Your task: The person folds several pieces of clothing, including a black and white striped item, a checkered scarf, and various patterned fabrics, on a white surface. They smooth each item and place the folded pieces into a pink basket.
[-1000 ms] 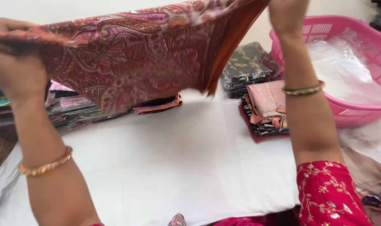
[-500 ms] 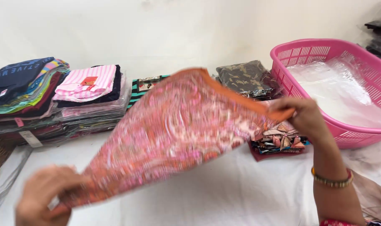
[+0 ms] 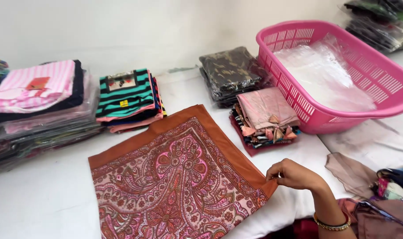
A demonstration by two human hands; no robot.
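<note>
White cloth covers the table (image 3: 55, 194) in front of me, with a plain pale wall behind it. My right hand (image 3: 294, 175) sits at about four o'clock in the view, fingers and thumb pinched together on the right-hand corner of a folded scarf (image 3: 175, 177), rust-bordered with a pink and red paisley pattern. My left hand is out of sight, so I cannot tell its state. From my right hand the scarf spreads away toward nine and ten o'clock, lying flat on the table, its long axis slanting from seven o'clock up to one o'clock, its lower edge cut off by the frame. At ten o'clock sits a striped green and black folded garment (image 3: 128, 95), with taller stacks of bagged clothes (image 3: 38, 110) further left at nine o'clock. At one o'clock of the scarf, just apart from it, lies a small pile of folded fabrics (image 3: 265, 119) topped in dusty pink, with a dark patterned stack (image 3: 232, 73) behind it. A pink plastic basket (image 3: 299, 95) holding clear bags stands at two o'clock.
</note>
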